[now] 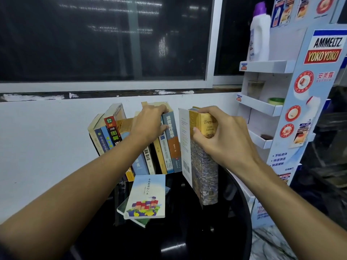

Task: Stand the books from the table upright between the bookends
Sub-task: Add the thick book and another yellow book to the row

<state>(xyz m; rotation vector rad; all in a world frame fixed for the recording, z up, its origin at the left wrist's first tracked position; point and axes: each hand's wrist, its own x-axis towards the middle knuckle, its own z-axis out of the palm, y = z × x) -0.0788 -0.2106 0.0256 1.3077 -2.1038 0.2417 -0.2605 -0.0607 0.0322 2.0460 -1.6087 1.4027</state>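
against the white wall at the far side of the dark round tabletop (242, 212), a row of books (167, 147) stands leaning to the left, spines toward the camera. the left hand (148, 124) lies on top of this row, fingers curled over the upper edges of the rightmost books and thumb pressed against a blue spine, so its grip is closed on the row's right end. just right of the row, the right hand (223, 136) holds a thick book (204, 166) upright, fingers wrapped over its top and thumb on the yellow spine; the grip is clamped on it. its lower end reaches down toward the tabletop, but whether it touches is unclear. a thin white book (185, 143) stands pressed against the thick book's left side, with a narrow gap between it and the row. nearer, two small books (146, 197) lie flat and stacked on the tabletop, the upper one showing a painted cover of houses. to the right stands a cardboard display rack (302, 102) with a white bottle (260, 36) on its top shelf.
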